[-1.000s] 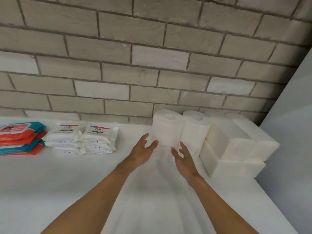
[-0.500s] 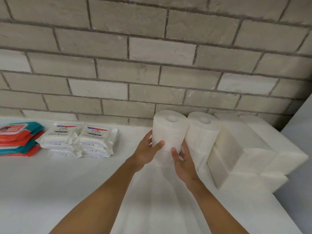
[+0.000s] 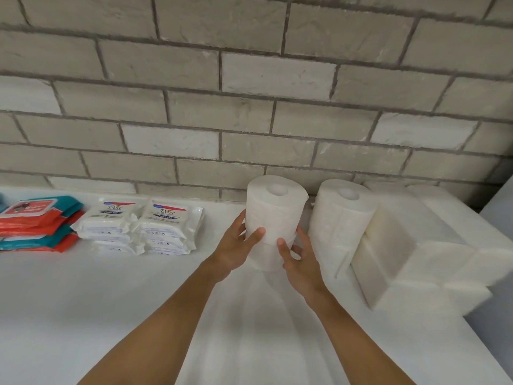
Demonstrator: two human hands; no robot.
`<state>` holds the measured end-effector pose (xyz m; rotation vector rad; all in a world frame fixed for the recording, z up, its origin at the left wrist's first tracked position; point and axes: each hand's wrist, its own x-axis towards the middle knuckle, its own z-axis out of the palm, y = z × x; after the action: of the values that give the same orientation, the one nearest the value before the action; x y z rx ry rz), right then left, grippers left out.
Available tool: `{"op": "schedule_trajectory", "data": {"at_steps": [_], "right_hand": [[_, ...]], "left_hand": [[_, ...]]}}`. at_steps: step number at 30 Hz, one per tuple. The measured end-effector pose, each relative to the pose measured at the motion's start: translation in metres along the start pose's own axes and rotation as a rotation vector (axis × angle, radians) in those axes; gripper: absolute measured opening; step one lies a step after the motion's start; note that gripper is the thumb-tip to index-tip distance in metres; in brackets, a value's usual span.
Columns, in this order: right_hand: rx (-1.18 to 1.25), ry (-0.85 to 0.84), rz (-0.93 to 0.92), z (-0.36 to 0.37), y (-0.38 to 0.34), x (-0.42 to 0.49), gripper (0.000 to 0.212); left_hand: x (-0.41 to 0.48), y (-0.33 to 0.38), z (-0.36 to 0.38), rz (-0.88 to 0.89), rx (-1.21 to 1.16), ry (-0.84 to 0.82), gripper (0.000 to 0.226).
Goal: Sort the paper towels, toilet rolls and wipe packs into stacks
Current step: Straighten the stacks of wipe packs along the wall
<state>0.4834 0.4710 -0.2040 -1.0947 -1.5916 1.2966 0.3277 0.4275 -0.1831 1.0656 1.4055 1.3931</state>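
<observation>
On the white tabletop (image 3: 111,315), the left hand (image 3: 238,245) and right hand (image 3: 301,263) curl round an upright two-high toilet roll stack (image 3: 274,215) between them. Right of the right hand stand a second roll stack (image 3: 341,218) and paper towel packs (image 3: 416,245). Left of the left hand lie Dove wipe packs (image 3: 138,226) and red-and-teal wipe packs (image 3: 36,226), and behind them all is a grey brick wall (image 3: 249,107).

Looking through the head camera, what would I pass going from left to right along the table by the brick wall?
red and teal wipe packs → white Dove wipe packs → left hand → toilet roll stack, gripped by both hands → right hand → second toilet roll stack → paper towel bundles
</observation>
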Motion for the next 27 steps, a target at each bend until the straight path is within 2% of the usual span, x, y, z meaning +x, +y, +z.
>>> {"op": "schedule_trajectory", "data": {"at_steps": [4,9,17,23,27], "right_hand": [[-0.037,-0.003,0.009,0.014,-0.003,0.0,0.064],[-0.035,-0.013,0.036,0.03,-0.007,-0.003,0.064],[-0.086,-0.018,0.036,0.047,-0.017,-0.008,0.065],[-0.077,-0.022,0.035,0.052,-0.02,-0.011,0.064],[-0.089,-0.039,0.054,0.049,-0.022,-0.011,0.065]], "left_hand": [[-0.003,-0.003,-0.015,-0.003,-0.001,0.036,0.068],[-0.008,-0.005,-0.03,-0.013,-0.021,0.092,0.086],[-0.013,-0.006,-0.047,0.006,-0.034,0.114,0.06],[-0.016,-0.005,-0.051,0.02,-0.042,0.104,0.062],[-0.016,-0.006,-0.053,-0.004,-0.018,0.116,0.07]]}}
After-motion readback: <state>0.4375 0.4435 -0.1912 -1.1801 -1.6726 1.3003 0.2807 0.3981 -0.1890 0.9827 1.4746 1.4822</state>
